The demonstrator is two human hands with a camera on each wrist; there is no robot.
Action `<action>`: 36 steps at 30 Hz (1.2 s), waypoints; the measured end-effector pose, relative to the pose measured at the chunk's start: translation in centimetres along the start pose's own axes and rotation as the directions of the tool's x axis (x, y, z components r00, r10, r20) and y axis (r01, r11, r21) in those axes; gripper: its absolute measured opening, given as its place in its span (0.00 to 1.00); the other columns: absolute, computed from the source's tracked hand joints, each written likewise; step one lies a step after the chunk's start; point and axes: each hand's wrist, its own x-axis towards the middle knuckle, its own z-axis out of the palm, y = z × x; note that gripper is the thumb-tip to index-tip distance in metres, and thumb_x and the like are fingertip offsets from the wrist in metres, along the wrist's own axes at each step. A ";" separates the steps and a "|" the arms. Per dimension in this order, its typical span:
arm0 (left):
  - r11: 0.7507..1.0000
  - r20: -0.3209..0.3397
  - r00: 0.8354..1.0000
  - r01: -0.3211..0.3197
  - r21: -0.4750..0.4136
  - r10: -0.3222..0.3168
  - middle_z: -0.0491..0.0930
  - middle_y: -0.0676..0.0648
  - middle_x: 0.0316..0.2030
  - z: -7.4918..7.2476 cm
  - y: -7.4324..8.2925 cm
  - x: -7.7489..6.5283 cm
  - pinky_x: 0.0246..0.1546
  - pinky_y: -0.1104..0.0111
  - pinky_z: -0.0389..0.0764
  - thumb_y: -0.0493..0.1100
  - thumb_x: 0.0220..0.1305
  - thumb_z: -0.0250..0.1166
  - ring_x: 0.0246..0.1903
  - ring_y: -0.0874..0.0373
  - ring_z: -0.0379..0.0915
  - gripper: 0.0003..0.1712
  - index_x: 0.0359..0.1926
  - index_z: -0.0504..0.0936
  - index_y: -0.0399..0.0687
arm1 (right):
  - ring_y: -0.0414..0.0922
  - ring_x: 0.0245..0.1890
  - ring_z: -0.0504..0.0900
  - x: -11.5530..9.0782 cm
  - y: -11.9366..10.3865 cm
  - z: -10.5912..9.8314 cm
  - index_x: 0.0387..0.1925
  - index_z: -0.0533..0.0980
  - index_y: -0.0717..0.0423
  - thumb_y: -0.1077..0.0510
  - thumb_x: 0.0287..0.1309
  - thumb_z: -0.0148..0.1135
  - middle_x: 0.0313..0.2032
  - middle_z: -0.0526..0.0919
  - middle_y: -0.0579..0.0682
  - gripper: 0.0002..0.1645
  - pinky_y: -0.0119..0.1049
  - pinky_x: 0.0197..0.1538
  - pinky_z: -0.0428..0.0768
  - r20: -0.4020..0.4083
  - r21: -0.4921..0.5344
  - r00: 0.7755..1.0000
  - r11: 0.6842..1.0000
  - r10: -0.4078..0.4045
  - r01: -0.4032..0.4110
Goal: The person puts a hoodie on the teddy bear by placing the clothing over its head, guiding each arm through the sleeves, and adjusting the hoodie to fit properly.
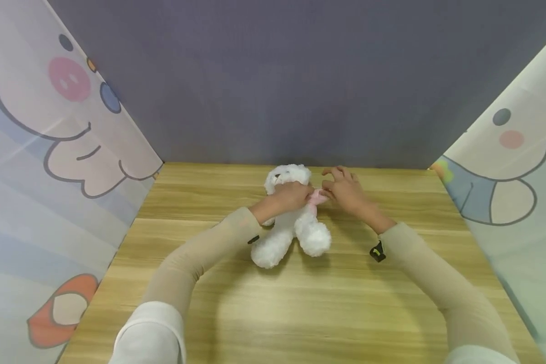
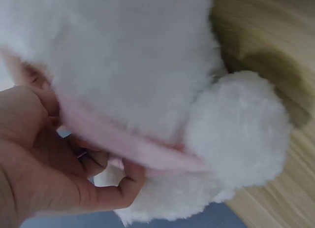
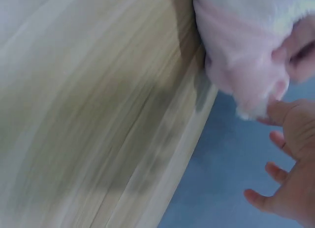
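A white fluffy teddy bear point(image 1: 287, 222) lies on its back on the wooden table, head toward the dark panel. Pink cloth point(image 1: 318, 197) covers its arm on the right side and runs as a band along its body in the left wrist view. My left hand point(image 1: 293, 196) reaches across the bear's chest, its fingers curled on the pink cloth point(image 2: 113, 137) near the shoulder. At the far end of that pink sleeve point(image 3: 253, 73), my right hand point(image 1: 346, 191) pinches the tip between thumb and index finger, the other fingers spread. A bit of white plush pokes out there.
The wooden table point(image 1: 300, 308) ends at a dark grey panel point(image 1: 273, 86) just behind the bear's head. Cartoon-printed curtains point(image 1: 23, 212) stand along both sides. A small black strap piece point(image 1: 377, 252) hangs at the right wrist.
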 end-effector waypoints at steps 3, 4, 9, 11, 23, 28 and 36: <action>1.000 0.012 1.000 0.027 -0.009 -0.027 0.78 0.48 0.31 -0.2 0.0 -0.6 0.23 0.66 0.70 0.47 0.80 0.50 0.23 0.57 0.67 0.14 0.54 0.81 0.56 | 0.68 0.68 0.59 -0.3 0.4 -0.1 0.32 0.81 0.48 0.50 0.68 0.64 0.67 0.69 0.56 0.10 0.75 0.56 0.67 -0.037 0.032 0.999 0.999 0.036 -0.035; 1.000 0.008 1.000 0.030 -0.005 -0.030 0.78 0.49 0.30 -0.3 0.0 -0.8 0.22 0.66 0.69 0.47 0.80 0.50 0.23 0.57 0.66 0.13 0.52 0.81 0.56 | 0.68 0.68 0.59 -0.3 0.5 -0.2 0.31 0.82 0.49 0.50 0.68 0.64 0.66 0.69 0.57 0.10 0.75 0.56 0.67 -0.044 0.042 0.998 0.998 0.043 -0.041; 0.999 -0.035 0.999 0.017 0.035 -0.016 0.78 0.50 0.29 -0.3 0.1 -1.4 0.20 0.64 0.75 0.53 0.79 0.52 0.23 0.57 0.72 0.18 0.62 0.74 0.53 | 0.69 0.65 0.62 0.0 0.2 -0.8 0.32 0.81 0.55 0.52 0.71 0.62 0.63 0.70 0.62 0.13 0.69 0.62 0.66 -0.038 0.174 0.998 0.984 0.049 -0.041; 0.999 -0.070 0.998 0.003 0.053 0.001 0.78 0.51 0.30 -0.5 0.2 -1.4 0.20 0.62 0.77 0.58 0.77 0.54 0.24 0.57 0.75 0.23 0.64 0.71 0.53 | 0.70 0.64 0.63 0.3 0.0 -1.1 0.32 0.80 0.58 0.53 0.72 0.60 0.62 0.70 0.65 0.14 0.67 0.63 0.65 -0.034 0.260 0.999 0.965 0.042 -0.032; 0.996 -0.004 1.000 -0.005 0.086 0.006 0.83 0.56 0.37 -0.6 -0.3 -0.3 0.32 0.58 0.78 0.65 0.73 0.56 0.30 0.59 0.76 0.25 0.63 0.77 0.63 | 0.72 0.65 0.63 0.2 -0.6 -1.5 0.40 0.80 0.55 0.55 0.68 0.65 0.65 0.69 0.62 0.08 0.72 0.60 0.66 0.048 0.115 0.999 0.993 -0.017 0.011; 0.974 -0.037 0.998 0.048 0.222 -0.040 0.81 0.54 0.30 -0.6 -0.2 0.0 0.29 0.58 0.78 0.64 0.74 0.56 0.26 0.57 0.76 0.21 0.54 0.82 0.60 | 0.70 0.70 0.56 0.4 -1.1 -1.6 0.36 0.78 0.45 0.52 0.67 0.66 0.70 0.64 0.53 0.04 0.78 0.56 0.64 -0.007 0.046 1.000 0.999 -0.009 0.009; 0.968 0.020 0.997 0.063 0.242 -0.070 0.83 0.52 0.41 -0.8 -0.3 -0.2 0.37 0.53 0.79 0.62 0.75 0.55 0.31 0.54 0.77 0.21 0.56 0.81 0.58 | 0.68 0.69 0.56 0.4 -0.9 -1.2 0.33 0.77 0.44 0.51 0.68 0.66 0.70 0.64 0.54 0.07 0.74 0.57 0.65 -0.007 0.096 0.998 0.993 0.069 -0.068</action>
